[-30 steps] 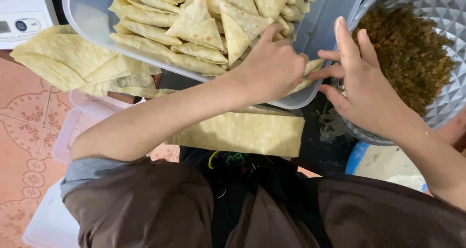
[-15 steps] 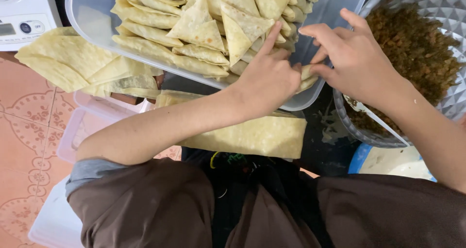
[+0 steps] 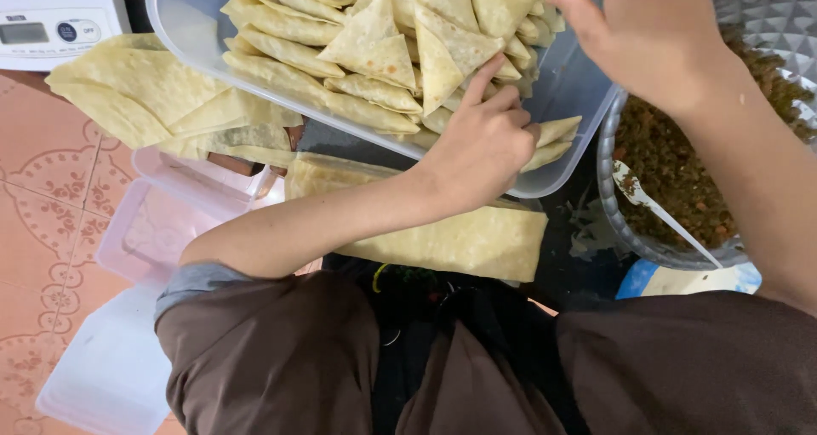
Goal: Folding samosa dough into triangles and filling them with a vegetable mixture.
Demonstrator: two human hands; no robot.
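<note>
A clear plastic container (image 3: 183, 35) holds several folded triangular pastries (image 3: 374, 52). My left hand (image 3: 485, 141) lies at the container's near right corner. Its fingers are curled on a folded pastry (image 3: 553, 133) at the rim, and the index finger points up along another triangle. My right hand (image 3: 651, 35) hovers over the container's right side, above the pastries. Its fingertips are cut off by the top of the view, so I cannot tell whether it holds anything.
A patterned metal bowl (image 3: 779, 18) of brown minced filling (image 3: 672, 145), with a spoon (image 3: 664, 218) in it, stands at right. Flat pastry sheets (image 3: 477, 239) lie under my left arm, more sheets (image 3: 145, 94) at left. A white kitchen scale (image 3: 51, 18), pink plastic boxes (image 3: 170, 222) and a white lid (image 3: 102, 375) sit on the tiled floor.
My right hand has lifted away from my left hand and moved up over the container. My left hand stays at the container's corner. The spoon in the bowl is now uncovered.
</note>
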